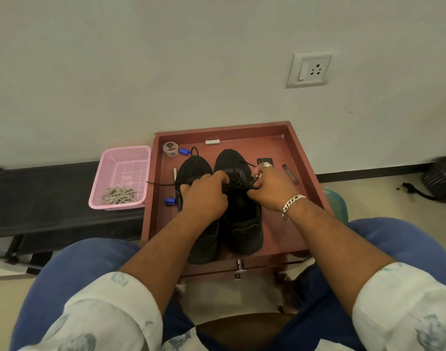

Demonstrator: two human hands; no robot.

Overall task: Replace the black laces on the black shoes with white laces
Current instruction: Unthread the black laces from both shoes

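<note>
Two black shoes stand side by side, toes away from me, in a reddish-brown tray [287,138]: the left shoe [195,168] and the right shoe [244,224]. My left hand [206,195] lies across the lacing between them, fingers curled over the black lace [163,184], whose loose end trails out to the left. My right hand [273,186], with a ring and a silver bracelet, pinches the black lace at the right shoe's eyelets. White laces [119,196] lie bunched in a pink basket [125,158] left of the tray.
In the tray lie a tape roll [170,149], a white battery [212,142], blue clips [183,151] and small dark items on the right. The basket sits on a black bench [39,198]. A wall with a socket [311,69] is behind; my knees flank the tray.
</note>
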